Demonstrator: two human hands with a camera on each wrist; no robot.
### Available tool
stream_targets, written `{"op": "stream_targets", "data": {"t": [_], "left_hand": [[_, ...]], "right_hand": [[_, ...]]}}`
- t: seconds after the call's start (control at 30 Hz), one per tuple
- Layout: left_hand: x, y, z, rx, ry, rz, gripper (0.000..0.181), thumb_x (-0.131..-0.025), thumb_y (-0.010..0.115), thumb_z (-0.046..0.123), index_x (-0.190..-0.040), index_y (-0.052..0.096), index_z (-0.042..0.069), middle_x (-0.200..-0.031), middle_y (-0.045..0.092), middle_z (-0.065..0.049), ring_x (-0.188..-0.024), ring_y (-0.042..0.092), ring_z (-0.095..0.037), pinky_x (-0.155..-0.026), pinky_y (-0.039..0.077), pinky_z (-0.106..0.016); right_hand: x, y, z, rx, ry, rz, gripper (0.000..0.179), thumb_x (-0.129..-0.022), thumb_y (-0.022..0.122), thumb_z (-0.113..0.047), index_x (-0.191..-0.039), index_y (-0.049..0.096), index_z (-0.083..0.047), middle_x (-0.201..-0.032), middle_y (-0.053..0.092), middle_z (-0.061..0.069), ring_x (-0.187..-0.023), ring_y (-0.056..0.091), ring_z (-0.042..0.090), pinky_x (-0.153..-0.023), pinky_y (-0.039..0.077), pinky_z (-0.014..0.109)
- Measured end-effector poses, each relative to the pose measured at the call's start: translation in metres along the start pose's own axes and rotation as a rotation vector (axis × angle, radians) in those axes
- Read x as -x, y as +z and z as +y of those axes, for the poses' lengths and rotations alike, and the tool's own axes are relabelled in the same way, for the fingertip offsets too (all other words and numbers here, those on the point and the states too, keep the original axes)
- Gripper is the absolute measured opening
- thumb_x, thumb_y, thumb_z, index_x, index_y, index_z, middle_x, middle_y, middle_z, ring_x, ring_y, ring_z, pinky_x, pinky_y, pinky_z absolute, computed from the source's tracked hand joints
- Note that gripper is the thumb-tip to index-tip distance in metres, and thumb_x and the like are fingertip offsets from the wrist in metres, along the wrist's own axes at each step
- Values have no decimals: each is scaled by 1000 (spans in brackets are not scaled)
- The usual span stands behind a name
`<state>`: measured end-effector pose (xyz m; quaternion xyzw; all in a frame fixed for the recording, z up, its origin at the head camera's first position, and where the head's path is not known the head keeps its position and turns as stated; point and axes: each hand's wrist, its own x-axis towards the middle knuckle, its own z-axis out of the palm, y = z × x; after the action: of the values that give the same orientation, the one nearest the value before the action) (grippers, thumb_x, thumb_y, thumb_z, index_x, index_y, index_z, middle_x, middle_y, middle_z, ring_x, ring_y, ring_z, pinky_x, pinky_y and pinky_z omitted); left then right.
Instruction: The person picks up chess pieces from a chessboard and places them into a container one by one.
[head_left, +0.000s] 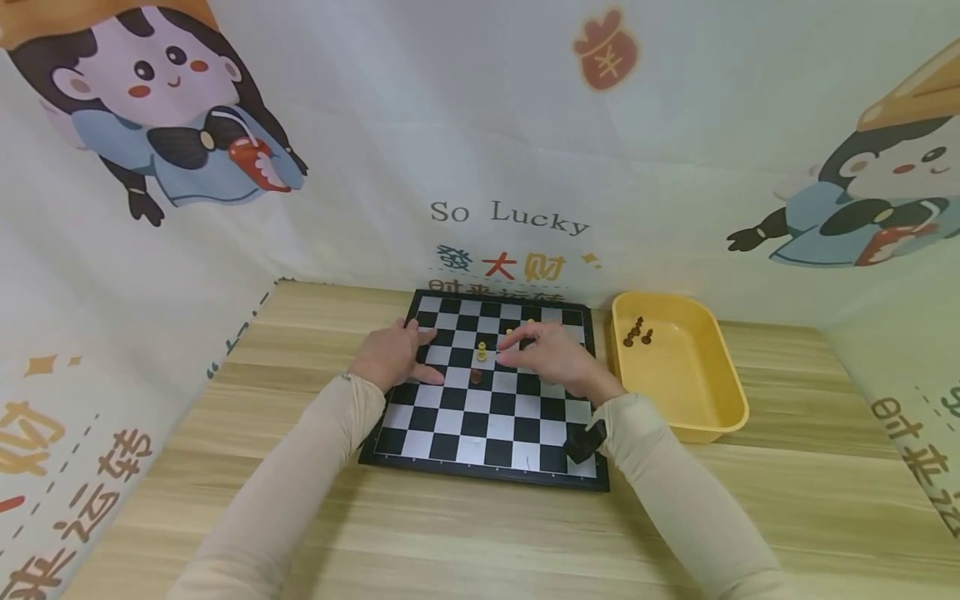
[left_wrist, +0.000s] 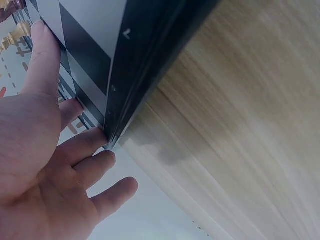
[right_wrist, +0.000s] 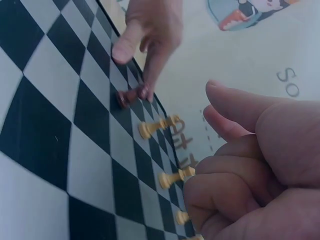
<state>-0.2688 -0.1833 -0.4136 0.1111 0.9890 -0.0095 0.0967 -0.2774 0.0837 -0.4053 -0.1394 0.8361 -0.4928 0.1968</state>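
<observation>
A black-and-white chessboard [head_left: 471, 450] lies on the table. My left hand [head_left: 390, 357] rests at its left edge with thumb and fingers spread; in the left wrist view, fingertips [left_wrist: 102, 137] meet the dark border. Over the board's right half is my right hand [head_left: 551, 358], its thumb and index finger extended with a gap between them, the other fingers curled toward the palm. No piece shows between them. Left of these fingertips stand a pale yellow chess piece [head_left: 482, 352] and, nearer me, a dark brown chess piece [head_left: 476, 377]. More pale pieces [right_wrist: 175, 177] stand beyond, partly hidden by my right hand.
To the board's right sits a yellow plastic tray [head_left: 678, 392] holding several dark brown chess pieces [head_left: 637, 332]. A printed white cloth [head_left: 360, 167] hangs behind the wooden table [head_left: 420, 533]. A black device [head_left: 585, 442] is strapped at my right wrist.
</observation>
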Motion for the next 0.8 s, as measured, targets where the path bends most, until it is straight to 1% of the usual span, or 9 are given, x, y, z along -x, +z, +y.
{"op": "stream_targets", "data": {"t": [0.03, 0.07, 0.2, 0.3, 0.43, 0.53, 0.63, 0.73, 0.8], "left_hand": [[0, 0, 0, 1, 1, 0, 94, -80, 67, 67, -156, 43, 18, -162, 36, -23, -150, 37, -44, -111, 49, -52], [0, 0, 0, 3, 1, 1, 94, -80, 68, 67, -156, 43, 18, -162, 36, -23, -150, 37, -44, -111, 49, -52], [0, 0, 0, -2, 3, 2, 93, -81, 68, 66, -156, 43, 17, -162, 37, -23, -150, 37, -43, -111, 49, -52], [-1, -1, 0, -3, -2, 1, 93, -81, 68, 67, -156, 43, 17, -162, 37, -23, -150, 37, -44, -112, 48, -52], [-1, -1, 0, -4, -5, 0, 93, -82, 67, 67, -156, 43, 17, -162, 37, -24, -149, 38, -45, -112, 48, -52], [0, 0, 0, -3, -3, -2, 93, -82, 67, 67, -156, 43, 17, -162, 37, -24, -148, 39, -45, -112, 48, -52], [0, 0, 0, -5, -2, 2, 93, -82, 67, 67, -156, 43, 17, -162, 37, -25, -147, 41, -45, -112, 48, -52], [-1, 0, -1, -6, -2, 9, 93, -82, 67, 67, -156, 43, 17, -161, 38, -25, -146, 42, -46, -111, 49, -52], [-1, 0, 0, -8, -2, 9, 93, -82, 67, 68, -157, 43, 17, -162, 37, -25, -147, 42, -45, -111, 49, -52]], "right_hand": [[-1, 3, 0, -3, 1, 1, 28, -92, 77, -29, -116, 75, -15, -120, 65, 2, -42, 31, 10, -44, 28, 24], [-2, 5, 1, -4, 7, 4, 27, -91, 77, -29, -115, 75, -16, -110, 65, 0, -42, 31, 10, -43, 29, 24], [-6, 13, 4, -21, 17, 12, 26, -89, 80, -26, -113, 76, -17, -114, 62, -6, -44, 32, 9, -44, 30, 24], [-8, 19, 5, -48, 33, 3, 28, -88, 80, -26, -115, 75, -17, -107, 64, -6, -43, 32, 9, -44, 30, 24], [-10, 26, 7, -109, 71, -21, 31, -88, 81, -25, -117, 74, -17, -66, 54, -7, -43, 26, 10, -43, 26, 25], [-11, 32, 9, -134, 81, -18, 32, -87, 82, -24, -116, 75, -16, -64, 48, -11, -47, 28, 11, -45, 27, 25], [-12, 37, 11, -162, 85, -26, 32, -86, 83, -22, -116, 75, -15, -70, 59, -11, -46, 30, 10, -45, 29, 24], [-15, 41, 12, -206, 111, -53, 33, -86, 82, -20, -118, 74, -15, -63, 61, -5, -40, 27, 9, -41, 28, 24], [-16, 43, 13, -236, 126, -63, 34, -87, 81, -17, -120, 73, -14, -73, 70, -5, -39, 27, 8, -40, 28, 23]]}}
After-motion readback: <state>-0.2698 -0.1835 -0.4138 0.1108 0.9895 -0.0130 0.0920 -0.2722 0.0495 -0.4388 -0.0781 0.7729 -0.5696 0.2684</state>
